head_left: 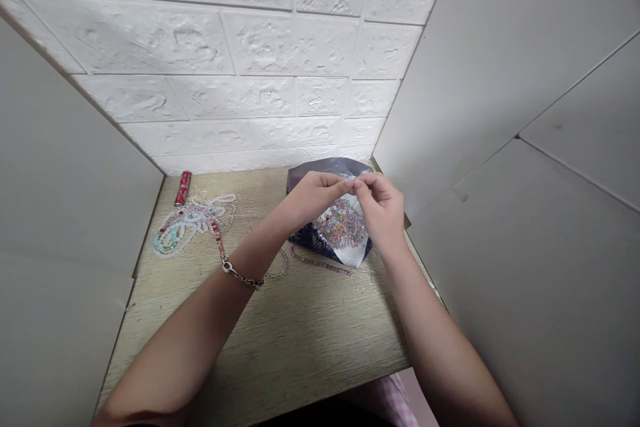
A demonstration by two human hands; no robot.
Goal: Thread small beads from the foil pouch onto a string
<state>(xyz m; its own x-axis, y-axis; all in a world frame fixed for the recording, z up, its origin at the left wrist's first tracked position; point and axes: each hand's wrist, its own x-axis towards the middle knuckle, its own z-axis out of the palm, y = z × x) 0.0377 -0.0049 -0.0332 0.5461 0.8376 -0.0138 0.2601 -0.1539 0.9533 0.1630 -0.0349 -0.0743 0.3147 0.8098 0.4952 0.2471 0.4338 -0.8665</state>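
Note:
My left hand and my right hand meet fingertip to fingertip in a pinch. Whatever lies between the fingers is too small to make out. Right below them an open bag, dark blue outside and silvery inside, holds many small loose beads in pink, clear, yellow and red. A string of purple beads lies along the bag's near side. My left wrist wears a metal chain bracelet.
Strands of white, blue and red beads lie in a heap on the left of the wooden table. Behind them is a red cylinder. A white brick-patterned wall closes the back, and pale panels flank both sides.

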